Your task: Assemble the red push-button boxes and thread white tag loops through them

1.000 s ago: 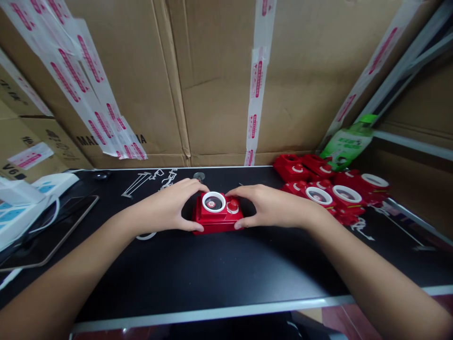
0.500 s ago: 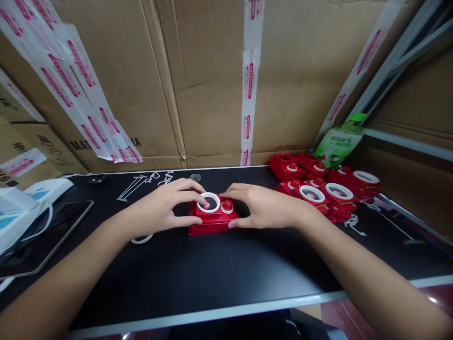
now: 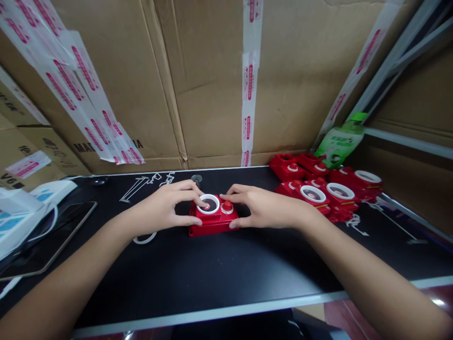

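Observation:
A red box [image 3: 214, 229] with a white-ringed dark round window and a small red dome lies on the black table in front of me. My left hand [image 3: 177, 205] grips its left side, thumb along the front edge and a fingertip at the window. On the right side, my right hand [image 3: 253, 205] holds the same box between the thumb in front and the fingers behind. Its underside is hidden. Just behind the box, near my left fingers, is a small clear round piece [image 3: 197, 178]. A white ring [image 3: 145, 239] lies partly under my left wrist.
Several similar red boxes [image 3: 313, 193] are grouped at the right, beside a green bottle [image 3: 341, 141]. At the left are a phone [image 3: 53, 241] and a white power strip [image 3: 53, 191]. A cardboard wall [image 3: 208, 94] stands behind the table [image 3: 226, 269].
The red box's upper part has come down level onto its base, narrowing the gap along the front. Both hands keep their places on it. The view has shifted slightly.

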Demonstrator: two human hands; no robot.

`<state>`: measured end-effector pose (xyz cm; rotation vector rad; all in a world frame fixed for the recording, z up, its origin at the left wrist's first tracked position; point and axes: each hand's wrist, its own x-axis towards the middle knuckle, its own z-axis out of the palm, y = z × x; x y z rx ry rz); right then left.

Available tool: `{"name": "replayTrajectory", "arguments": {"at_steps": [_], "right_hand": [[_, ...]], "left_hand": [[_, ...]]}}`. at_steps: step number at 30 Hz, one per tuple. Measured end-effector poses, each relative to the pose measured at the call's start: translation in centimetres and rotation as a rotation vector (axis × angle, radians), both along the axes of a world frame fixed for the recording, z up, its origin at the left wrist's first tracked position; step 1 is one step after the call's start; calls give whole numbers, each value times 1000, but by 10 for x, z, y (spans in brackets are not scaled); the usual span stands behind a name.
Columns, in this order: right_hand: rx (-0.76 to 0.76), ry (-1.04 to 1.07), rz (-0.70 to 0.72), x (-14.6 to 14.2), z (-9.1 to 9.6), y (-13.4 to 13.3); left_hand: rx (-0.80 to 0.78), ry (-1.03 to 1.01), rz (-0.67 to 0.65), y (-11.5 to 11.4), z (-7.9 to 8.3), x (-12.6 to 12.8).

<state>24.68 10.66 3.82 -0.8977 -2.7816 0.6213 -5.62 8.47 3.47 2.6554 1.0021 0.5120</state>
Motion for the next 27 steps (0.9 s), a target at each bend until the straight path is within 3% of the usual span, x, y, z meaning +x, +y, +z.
{"name": "replayTrajectory", "arguments": {"at_steps": [7,12,18,23,27], "right_hand": [[-8,-24,-19,-2,-2,0],[38,-17,-14,-1,-1,-2],[22,-13,3,-2,-3,0],[39,55,10,-5,-7,0],[-13,109,36,-7,-9,1]], "left_hand": [[-144,42,97,-3,0,6],[-268,-100,131,-9,-4,7],[-310,-156,151,-8,-12,4],[-296,-11,202,-9,-1,5],[-381,-32,172,-9,7,6]]}}
